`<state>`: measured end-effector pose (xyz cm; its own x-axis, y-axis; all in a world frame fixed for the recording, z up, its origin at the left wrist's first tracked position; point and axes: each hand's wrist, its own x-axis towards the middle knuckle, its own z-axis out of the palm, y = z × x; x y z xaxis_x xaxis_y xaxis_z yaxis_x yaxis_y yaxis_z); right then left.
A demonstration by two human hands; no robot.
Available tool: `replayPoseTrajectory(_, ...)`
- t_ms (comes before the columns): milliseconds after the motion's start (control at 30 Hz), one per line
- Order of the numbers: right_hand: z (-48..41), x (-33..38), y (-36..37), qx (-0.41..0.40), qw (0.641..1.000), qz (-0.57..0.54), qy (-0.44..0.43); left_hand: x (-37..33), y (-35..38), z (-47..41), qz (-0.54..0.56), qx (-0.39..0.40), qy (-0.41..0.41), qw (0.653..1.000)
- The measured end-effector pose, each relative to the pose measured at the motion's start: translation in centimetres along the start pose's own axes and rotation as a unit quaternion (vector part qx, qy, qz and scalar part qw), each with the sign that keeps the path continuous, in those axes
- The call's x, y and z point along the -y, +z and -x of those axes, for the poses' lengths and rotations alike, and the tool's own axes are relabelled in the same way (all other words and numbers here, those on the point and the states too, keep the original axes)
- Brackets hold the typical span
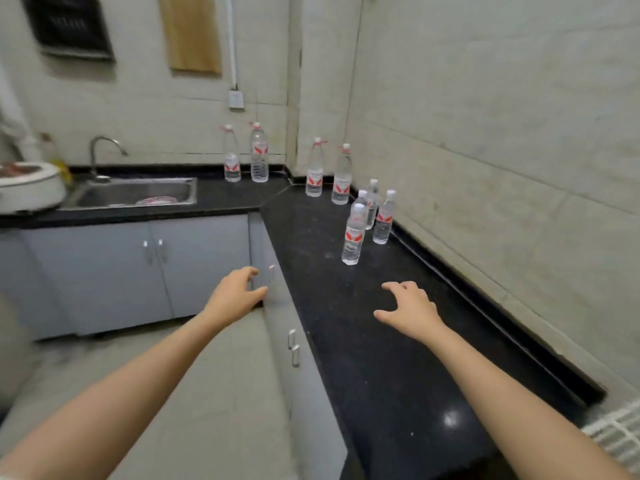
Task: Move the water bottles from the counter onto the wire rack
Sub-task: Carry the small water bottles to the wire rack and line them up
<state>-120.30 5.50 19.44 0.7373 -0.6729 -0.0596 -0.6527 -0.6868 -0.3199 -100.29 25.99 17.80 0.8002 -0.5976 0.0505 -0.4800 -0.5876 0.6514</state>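
Several clear water bottles with red-and-white labels stand upright on the black counter (pixel 381 341). The nearest bottle (pixel 354 234) stands ahead of my right hand, with a cluster of small bottles (pixel 383 218) behind it by the wall. Two taller bottles (pixel 314 168) stand in the corner and two more (pixel 259 153) along the back wall. My right hand (pixel 408 308) hovers over the counter, fingers spread, holding nothing. My left hand (pixel 235 292) is held out in front of the cabinet corner, fingers loosely curled, empty. A white wire rack (pixel 620 436) shows at the lower right edge.
A steel sink (pixel 135 194) with a tap sits in the counter at the left. A white rice cooker (pixel 27 187) stands beside it. Grey cabinet doors (pixel 104 271) run below the counter. Tiled walls close in the corner behind and to the right.
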Motion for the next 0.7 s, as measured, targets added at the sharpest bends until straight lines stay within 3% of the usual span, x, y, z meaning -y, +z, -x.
replayPoseTrajectory(400, -8.7, 16.0, 7.5, 0.012, 0.999, -0.032, -0.006, 14.0, -9.7, -7.6, 0.037, -0.008, -0.003, 0.999)
replayPoseTrajectory(700, -15.6, 21.5, 11.0, 0.016, 0.999, -0.037, -0.002, 19.3, -10.6, -14.1, 0.089, 0.013, -0.016, 0.996)
